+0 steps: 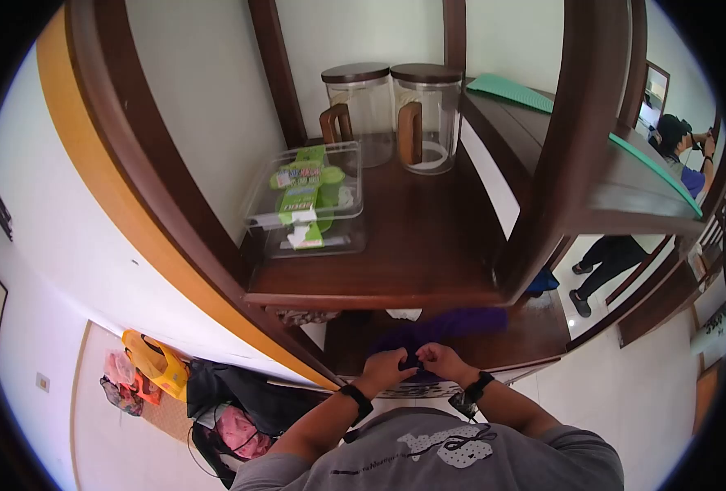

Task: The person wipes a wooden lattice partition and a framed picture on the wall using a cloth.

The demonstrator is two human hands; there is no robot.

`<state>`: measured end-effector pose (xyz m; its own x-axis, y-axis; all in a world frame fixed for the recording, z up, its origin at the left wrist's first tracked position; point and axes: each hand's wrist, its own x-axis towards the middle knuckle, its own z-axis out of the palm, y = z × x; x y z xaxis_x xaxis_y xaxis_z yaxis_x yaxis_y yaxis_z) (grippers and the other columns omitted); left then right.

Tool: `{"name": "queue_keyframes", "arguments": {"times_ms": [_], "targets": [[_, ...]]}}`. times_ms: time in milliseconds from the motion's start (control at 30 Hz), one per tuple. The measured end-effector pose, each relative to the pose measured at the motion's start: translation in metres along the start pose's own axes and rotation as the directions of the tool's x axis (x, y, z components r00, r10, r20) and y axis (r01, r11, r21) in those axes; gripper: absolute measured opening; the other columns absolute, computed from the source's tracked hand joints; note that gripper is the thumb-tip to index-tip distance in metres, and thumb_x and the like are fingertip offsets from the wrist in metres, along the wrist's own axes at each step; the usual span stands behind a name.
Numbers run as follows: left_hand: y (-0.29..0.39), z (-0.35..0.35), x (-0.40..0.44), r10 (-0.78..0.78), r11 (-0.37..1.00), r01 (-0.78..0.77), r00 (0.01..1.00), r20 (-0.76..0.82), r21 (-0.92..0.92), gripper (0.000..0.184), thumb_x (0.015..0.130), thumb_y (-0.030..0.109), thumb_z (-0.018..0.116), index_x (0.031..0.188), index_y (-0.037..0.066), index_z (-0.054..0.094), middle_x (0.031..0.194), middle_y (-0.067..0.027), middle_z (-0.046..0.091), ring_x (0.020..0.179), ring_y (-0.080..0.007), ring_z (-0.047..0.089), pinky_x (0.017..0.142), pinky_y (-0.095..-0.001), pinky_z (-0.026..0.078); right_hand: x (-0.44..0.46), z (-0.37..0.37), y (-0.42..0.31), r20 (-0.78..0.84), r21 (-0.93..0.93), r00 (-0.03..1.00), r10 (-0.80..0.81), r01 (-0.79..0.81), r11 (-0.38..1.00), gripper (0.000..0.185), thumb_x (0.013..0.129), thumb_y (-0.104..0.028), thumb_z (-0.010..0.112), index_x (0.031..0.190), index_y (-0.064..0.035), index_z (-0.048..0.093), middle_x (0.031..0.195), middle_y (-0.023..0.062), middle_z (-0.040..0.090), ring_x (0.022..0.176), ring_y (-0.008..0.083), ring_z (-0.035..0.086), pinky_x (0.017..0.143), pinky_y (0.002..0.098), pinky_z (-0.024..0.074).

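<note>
A crumpled purple cloth (471,321) lies across the lower shelf, and its darker near end hangs at the front edge between my hands. My left hand (386,368) is closed on this near end from the left, thumb toward the middle. Close beside it, my right hand (447,362) has its fingers curled in a pinch on the same cloth. The fingertips are small and partly hidden. Both wrists wear dark bands.
Above my hands, the upper wooden shelf (428,245) carries a clear plastic container (346,237) with a green label and two lidded glass jugs (436,123). Dark posts frame the shelf. Bags (154,360) lie at lower left. Another person (682,155) stands at right.
</note>
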<state>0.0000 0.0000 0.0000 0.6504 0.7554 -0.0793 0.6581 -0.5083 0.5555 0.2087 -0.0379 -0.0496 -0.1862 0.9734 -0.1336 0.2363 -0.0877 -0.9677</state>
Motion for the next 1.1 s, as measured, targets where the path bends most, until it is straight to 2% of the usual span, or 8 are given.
{"name": "queue_keyframes", "arguments": {"times_ms": [67, 100, 167, 367, 467, 700, 867, 1100], "targets": [[0.002, 0.019, -0.006, 0.015, 0.999, -0.015, 1.000, -0.015, -0.035, 0.036, 0.077, 0.042, 0.068, 0.085, 0.009, 0.054, 0.078, -0.0107, 0.061, 0.078, -0.0303, 0.061, 0.065, -0.0422, 0.046, -0.011, 0.006, 0.005, -0.008, -0.015, 1.000, 0.030, -0.031, 0.999, 0.029, 0.074, -0.001, 0.065, 0.103, -0.0035, 0.059, 0.090, 0.0053, 0.062, 0.085, 0.0136, 0.061, 0.078, 0.0279, 0.0493], [0.003, -0.003, 0.005, 0.024, 1.000, -0.024, 0.999, -0.024, 0.002, 0.037, 0.076, 0.042, 0.067, 0.084, 0.009, 0.053, 0.078, -0.0102, 0.061, 0.078, -0.0301, 0.061, 0.064, -0.0422, 0.046, 0.008, 0.007, -0.006, -0.001, 0.050, 1.000, 0.011, -0.011, 0.999, 0.029, 0.074, -0.001, 0.065, 0.102, -0.0032, 0.059, 0.090, 0.0054, 0.062, 0.084, 0.0136, 0.061, 0.078, 0.0277, 0.0491], [0.016, 0.009, 0.034, 0.108, 0.994, -0.111, 0.988, -0.113, -0.023, 0.037, 0.076, 0.043, 0.067, 0.082, 0.009, 0.052, 0.077, -0.0092, 0.061, 0.078, -0.0296, 0.061, 0.064, -0.0421, 0.047, 0.016, -0.024, 0.001, -0.012, 0.043, 1.000, 0.000, 0.000, 0.999, 0.028, 0.074, 0.000, 0.065, 0.101, -0.0025, 0.059, 0.089, 0.0056, 0.062, 0.084, 0.0136, 0.060, 0.077, 0.0274, 0.0488], [0.040, 0.020, 0.071, 0.178, 0.983, -0.182, 0.975, -0.131, -0.016, 0.032, 0.075, 0.037, 0.067, 0.080, 0.008, 0.053, 0.078, -0.0109, 0.059, 0.075, -0.0326, 0.059, 0.063, -0.0433, 0.044, 0.001, -0.073, 0.010, -0.117, 0.047, 0.993, -0.002, 0.008, 0.999, 0.030, 0.074, 0.001, 0.063, 0.103, -0.0024, 0.057, 0.087, 0.0045, 0.060, 0.082, 0.0127, 0.060, 0.073, 0.0258, 0.0484], [0.036, 0.029, 0.070, 0.241, 0.968, -0.250, 0.950, -0.198, -0.022, 0.031, 0.077, 0.036, 0.065, 0.081, 0.007, 0.054, 0.077, -0.0120, 0.059, 0.075, -0.0329, 0.059, 0.063, -0.0431, 0.044, 0.004, -0.074, 0.026, -0.072, 0.062, 0.997, -0.018, 0.022, 0.998, 0.029, 0.074, 0.006, 0.062, 0.102, -0.0019, 0.057, 0.088, 0.0020, 0.057, 0.081, 0.0090, 0.056, 0.073, 0.0227, 0.0467], [0.034, 0.035, 0.064, 0.144, 0.986, -0.162, 0.949, -0.279, -0.040, 0.024, 0.078, 0.030, 0.064, 0.080, 0.009, 0.053, 0.077, -0.0108, 0.060, 0.076, -0.0312, 0.059, 0.064, -0.0435, 0.045, -0.001, -0.072, 0.002, -0.095, 0.213, 0.993, 0.071, -0.050, 0.976, 0.028, 0.076, 0.007, 0.061, 0.103, -0.0006, 0.058, 0.093, 0.0028, 0.057, 0.087, 0.0094, 0.056, 0.078, 0.0223, 0.0458], [0.039, 0.027, 0.061, 0.133, 0.987, -0.155, 0.938, -0.321, -0.047, 0.023, 0.077, 0.028, 0.064, 0.080, 0.009, 0.054, 0.076, -0.0106, 0.059, 0.075, -0.0313, 0.059, 0.064, -0.0432, 0.045, 0.004, -0.077, 0.006, -0.032, 0.290, 0.993, 0.112, -0.098, 0.952, 0.029, 0.077, 0.012, 0.057, 0.102, -0.0023, 0.057, 0.092, 0.0025, 0.057, 0.088, 0.0106, 0.055, 0.081, 0.0230, 0.0455], [0.035, 0.030, 0.053, 0.138, 0.985, -0.166, 0.922, -0.361, -0.047, 0.024, 0.075, 0.029, 0.067, 0.083, 0.008, 0.056, 0.078, -0.0119, 0.060, 0.075, -0.0323, 0.058, 0.065, -0.0424, 0.045, 0.001, -0.072, 0.010, -0.038, 0.452, 0.996, 0.082, -0.056, 0.891, 0.026, 0.077, 0.011, 0.053, 0.099, -0.0046, 0.055, 0.093, 0.0016, 0.057, 0.090, 0.0122, 0.055, 0.083, 0.0239, 0.0438]]}}
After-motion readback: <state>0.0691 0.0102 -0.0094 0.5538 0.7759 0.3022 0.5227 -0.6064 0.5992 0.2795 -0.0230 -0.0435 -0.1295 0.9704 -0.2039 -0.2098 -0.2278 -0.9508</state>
